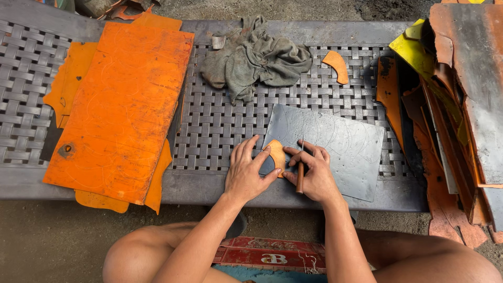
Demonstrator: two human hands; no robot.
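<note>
My left hand [246, 170] presses a small orange curved template [276, 153] flat against a grey metal sheet [340, 147] lying on the woven bench. My right hand [313, 173] grips a thin scribing tool with a brown wooden handle [300, 177], its metal point touching the sheet at the template's right edge. Faint curved outlines are scratched across the grey sheet.
A woven metal bench [220, 126] carries large orange sheets [123, 99] at left, a crumpled grey rag [257, 57] at the back, and another orange cut piece [336, 65]. Stacked orange, yellow and grey sheet offcuts [456, 115] lean at right. My knees are below.
</note>
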